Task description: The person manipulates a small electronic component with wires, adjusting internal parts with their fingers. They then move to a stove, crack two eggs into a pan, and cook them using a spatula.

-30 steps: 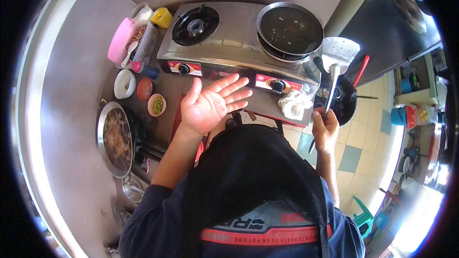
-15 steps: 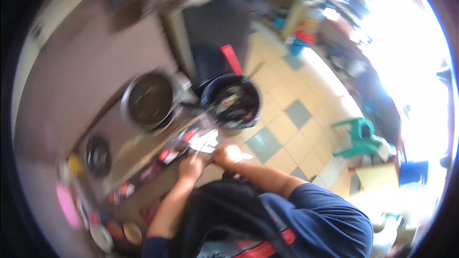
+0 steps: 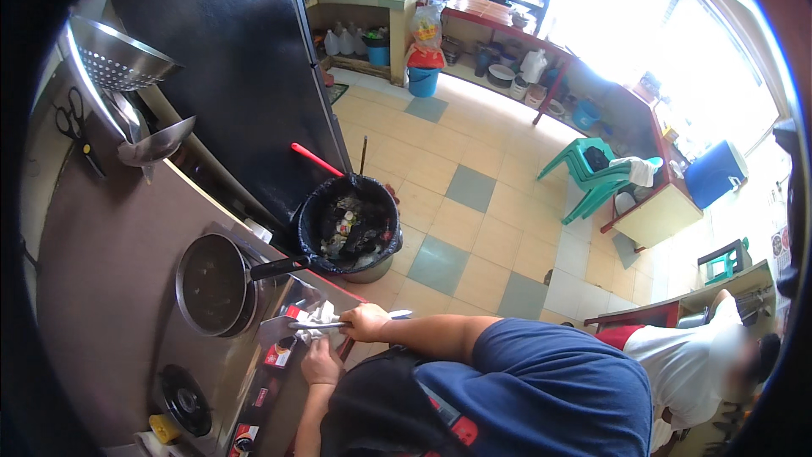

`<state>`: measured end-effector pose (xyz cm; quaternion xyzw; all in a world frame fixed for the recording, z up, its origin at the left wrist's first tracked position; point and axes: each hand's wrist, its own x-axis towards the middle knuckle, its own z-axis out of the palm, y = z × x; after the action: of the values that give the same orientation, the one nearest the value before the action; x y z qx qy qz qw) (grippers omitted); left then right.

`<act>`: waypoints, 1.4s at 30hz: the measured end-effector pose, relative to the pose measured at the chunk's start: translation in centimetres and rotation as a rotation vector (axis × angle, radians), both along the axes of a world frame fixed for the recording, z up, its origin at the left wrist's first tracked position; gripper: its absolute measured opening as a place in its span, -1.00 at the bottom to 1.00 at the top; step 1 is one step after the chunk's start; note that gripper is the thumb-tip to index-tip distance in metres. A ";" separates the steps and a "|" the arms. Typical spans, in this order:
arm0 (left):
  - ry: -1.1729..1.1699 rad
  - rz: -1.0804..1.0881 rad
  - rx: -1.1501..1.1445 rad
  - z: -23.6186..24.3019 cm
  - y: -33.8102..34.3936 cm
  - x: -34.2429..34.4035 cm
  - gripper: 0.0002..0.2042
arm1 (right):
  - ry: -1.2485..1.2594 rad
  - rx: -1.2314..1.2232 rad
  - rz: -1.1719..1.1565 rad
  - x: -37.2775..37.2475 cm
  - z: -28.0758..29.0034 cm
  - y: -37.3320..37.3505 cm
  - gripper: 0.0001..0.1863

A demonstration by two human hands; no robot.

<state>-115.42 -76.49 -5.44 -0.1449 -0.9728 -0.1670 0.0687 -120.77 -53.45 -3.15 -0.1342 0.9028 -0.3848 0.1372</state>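
My right hand (image 3: 366,322) is closed around a long metal utensil (image 3: 321,325). Its shaft reaches left across the counter edge, and a pale flat end shows past my fist; its exact kind is unclear. Just below, my left hand (image 3: 322,362) has its fingers drawn together at a crumpled white cloth or paper (image 3: 316,315), which lies against the utensil. Red, white and black boxes (image 3: 279,352) stand in the narrow strip beside my hands. A dark pan (image 3: 213,283) with a black handle sits on the left, its handle pointing toward the bin.
A black-lined bin (image 3: 308,228) full of waste stands ahead, a red handle behind it. A ladle (image 3: 161,142) and colander (image 3: 118,55) hang at the upper left near a dark fridge (image 3: 228,42). Stacked green stools (image 3: 584,171) stand right; a person in white (image 3: 685,364) works behind.
The view has turned and sharpened, so the bin and pan sit lower and farther left. The person in white is now in view. Both my hands stay close together at the white material.
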 end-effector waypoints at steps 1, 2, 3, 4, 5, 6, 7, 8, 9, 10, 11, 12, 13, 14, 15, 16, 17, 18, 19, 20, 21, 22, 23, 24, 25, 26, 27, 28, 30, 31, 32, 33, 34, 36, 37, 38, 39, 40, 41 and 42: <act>0.013 -0.036 0.053 0.7 -0.2 0.1 -0.81 | -0.009 0.006 -0.003 0.0 -0.1 0.0 -0.69; -0.049 -0.042 0.092 1.4 -0.8 0.1 -0.69 | -0.006 -0.013 -0.022 -0.1 -0.2 -0.1 -0.69; -0.153 -0.057 0.077 2.1 -1.4 0.4 -0.65 | -0.018 -0.016 -0.037 -0.1 -0.3 -0.2 -0.69; -0.237 -0.088 0.073 2.9 -2.4 0.9 -0.60 | -0.060 -0.006 -0.046 -0.2 -0.4 -0.3 -0.69; -0.272 -0.133 0.088 3.5 -3.2 1.2 -0.56 | -0.024 -0.016 -0.033 -0.2 -0.4 -0.3 -0.68; -0.247 -0.160 0.183 4.1 -3.9 1.7 -0.51 | -0.021 -0.011 -0.015 -0.2 -0.3 -0.3 -0.68; -0.179 -0.164 0.374 4.7 -4.7 2.6 -0.53 | -0.031 0.019 -0.010 -0.2 -0.3 -0.2 -0.68; -0.235 -0.014 0.499 5.6 -5.7 4.1 -0.54 | -0.036 0.015 0.000 -0.3 -0.2 -0.1 -0.66; -0.297 0.155 0.615 6.8 -6.8 6.1 -0.56 | -0.059 -0.003 -0.026 -0.2 -0.2 -0.1 -0.65; -0.280 0.248 0.722 8.2 -8.0 7.6 -0.63 | -0.093 0.003 -0.030 -0.3 -0.2 0.0 -0.64; -0.256 0.291 0.822 9.9 -9.2 9.1 -0.66 | -0.125 -0.004 0.002 -0.3 -0.3 -0.3 -0.63; -0.228 0.385 0.925 11.8 -10.5 10.8 -0.68 | -0.169 0.023 0.000 -0.4 -0.4 -0.4 -0.58; -0.165 0.500 1.030 14.1 -11.6 12.7 -0.71 | -0.216 0.089 0.017 -0.6 -0.6 -0.2 -0.53; -0.044 0.502 1.004 16.6 -12.9 14.1 -0.77 | -0.324 0.115 -0.024 -0.7 -0.7 -0.6 -0.50; 0.085 0.516 0.950 19.1 -13.8 15.4 -0.78 | -0.223 0.100 -0.029 -0.5 -0.9 -0.4 -0.49; 0.197 0.551 0.915 22.0 -14.8 16.6 -0.79 | -0.207 0.115 -0.048 -0.8 -1.0 -1.0 -0.49; 0.262 0.629 0.829 25.2 -16.1 17.7 -0.78 | -0.234 0.002 -0.058 -0.3 -1.1 -0.3 -0.52; 0.343 0.663 0.734 28.6 -17.3 19.0 -0.77 | -0.115 0.045 -0.049 0.0 -1.2 -0.4 -0.59; 0.399 0.732 0.620 32.2 -18.3 20.6 -0.80 | -0.172 -0.324 -0.075 0.8 -1.2 0.0 -0.67; 0.576 0.717 0.464 35.7 -19.2 21.9 -0.80 | -0.060 -0.343 -0.037 1.0 -1.1 0.3 -0.71; 0.727 0.706 0.324 39.2 -19.4 24.4 -0.81 | 0.037 -0.334 0.001 1.0 -1.0 0.6 -0.74; 0.848 0.735 0.189 42.9 -20.3 26.2 -0.80 | 0.087 -0.291 0.022 1.4 -0.6 1.0 -0.76; 0.946 0.756 0.091 46.3 -21.1 27.8 -0.80 | 0.121 -0.285 0.031 1.3 -0.3 1.0 -0.77; 1.071 0.788 -0.031 49.7 -21.7 29.4 -0.80 | 0.148 -0.264 0.102 1.5 0.1 1.1 -0.79; 1.185 0.817 -0.139 53.1 -22.1 30.9 -0.80 | 0.167 -0.247 0.138 1.5 0.5 1.2 -0.80; 1.214 0.975 -0.213 56.5 -23.0 32.5 -0.79 | 0.199 -0.448 0.126 1.7 0.9 0.5 -0.73; 1.261 1.046 -0.233 59.5 -24.2 33.7 -0.77 | 0.171 -0.468 0.156 1.5 1.9 0.1 -0.74; 1.286 1.036 -0.289 62.6 -23.7 34.6 -0.75 | 0.145 -0.523 0.188 1.1 2.1 -0.5 -0.74; 1.252 1.183 -0.403 68.7 -27.3 35.6 -0.71 | 0.140 -0.436 0.279 0.4 4.3 -1.6 -0.79; 1.202 1.255 -0.471 71.3 -29.0 35.8 -0.67 | 0.099 -0.568 0.220 0.2 4.9 -3.3 -0.81; 1.145 1.323 -0.550 73.8 -30.9 36.0 -0.64 | 0.130 -0.563 0.257 -0.1 6.1 -3.6 -0.82; 1.091 1.362 -0.559 76.1 -32.9 36.3 -0.61 | 0.154 -0.559 0.296 -0.5 7.3 -4.3 -0.82; 1.013 1.438 -0.558 78.1 -34.7 36.7 -0.58 | 0.146 -0.552 0.300 -0.6 8.3 -4.6 -0.82; 0.956 1.415 -0.518 81.0 -37.9 37.2 -0.55 | 0.117 -0.538 0.313 -0.6 9.9 -4.9 -0.83; 0.904 1.441 -0.485 81.8 -39.2 37.1 -0.54 | 0.090 -0.535 0.310 -0.3 10.5 -4.8 -0.83; 0.831 1.422 -0.475 82.3 -40.3 36.9 -0.52 | 0.061 -0.534 0.307 -0.1 10.7 -4.8 -0.84; 0.743 1.428 -0.457 82.7 -40.9 36.5 -0.51 | 0.039 -0.536 0.305 0.2 10.9 -4.6 -0.85; 0.654 1.434 -0.436 82.9 -41.3 36.0 -0.49 | 0.016 -0.570 0.296 0.6 10.8 -4.5 -0.85; 0.610 1.436 -0.434 82.9 -41.5 35.5 -0.50 | -0.001 -0.604 0.291 1.1 10.5 -4.3 -0.86; 0.565 1.438 -0.433 82.8 -41.4 35.0 -0.50 | -0.019 -0.636 0.285 1.4 10.2 -3.9 -0.86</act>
<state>-80.45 -117.91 77.39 0.4706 -0.7846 0.1535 0.3734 -119.32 -57.36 7.07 -0.2914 0.7085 -0.6251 0.1494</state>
